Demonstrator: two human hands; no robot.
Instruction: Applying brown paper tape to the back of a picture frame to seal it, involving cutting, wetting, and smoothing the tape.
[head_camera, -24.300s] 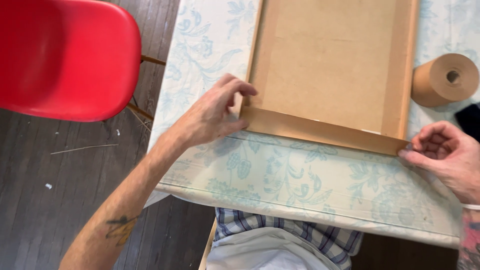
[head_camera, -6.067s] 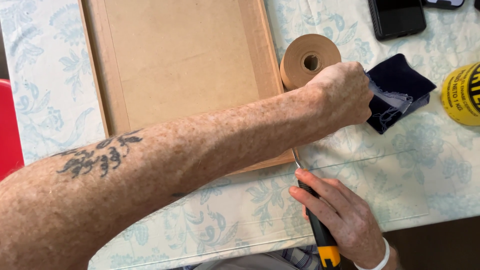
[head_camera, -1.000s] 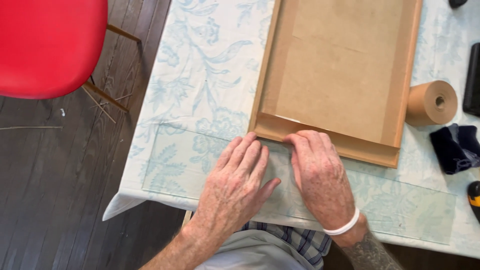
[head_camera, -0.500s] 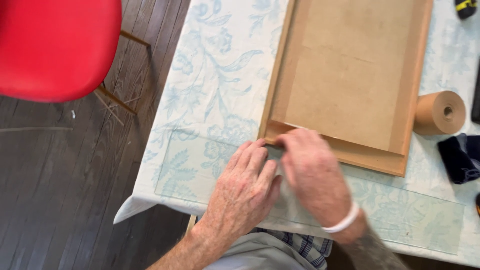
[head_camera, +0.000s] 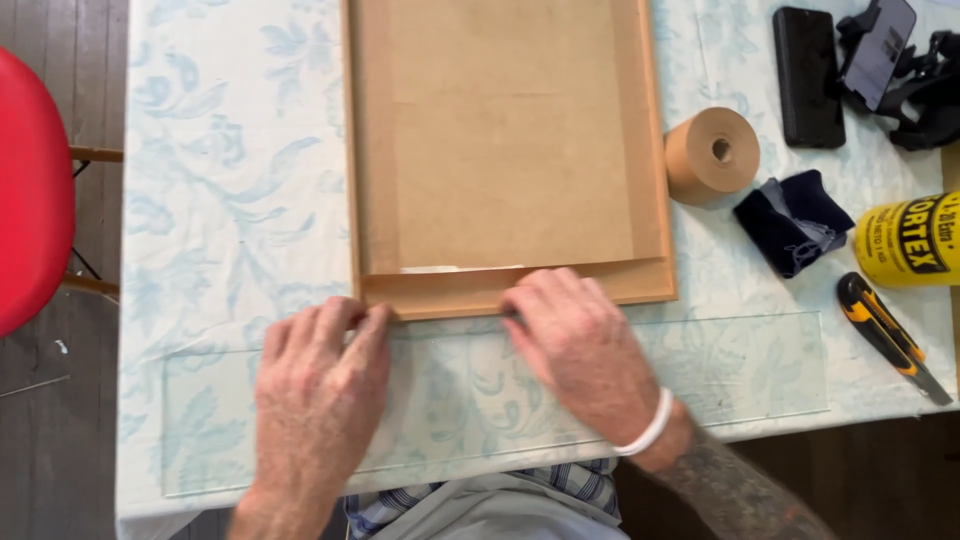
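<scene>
A brown wooden frame (head_camera: 655, 150) lies back-up on the table, with a brown backing board (head_camera: 505, 130) inside and brown paper tape along its near edge. My left hand (head_camera: 320, 385) lies flat on the tablecloth, its fingertips touching the frame's near left corner. My right hand (head_camera: 575, 345), with a white band on the wrist, presses its fingers on the frame's near edge around the middle. Neither hand holds anything. A clear glass pane (head_camera: 740, 365) lies flat on the cloth under both hands.
Right of the frame are a roll of brown paper tape (head_camera: 712, 153), a dark blue cloth (head_camera: 795, 222), a yellow can (head_camera: 908, 240), a yellow-and-black utility knife (head_camera: 885, 335), a black phone (head_camera: 808, 75) and a black strap holder (head_camera: 900, 65). A red chair (head_camera: 30, 185) stands at the left.
My hands have moved apart along the frame's near edge: the left to the left corner, the right toward the middle. The view has shifted right, showing the tools.
</scene>
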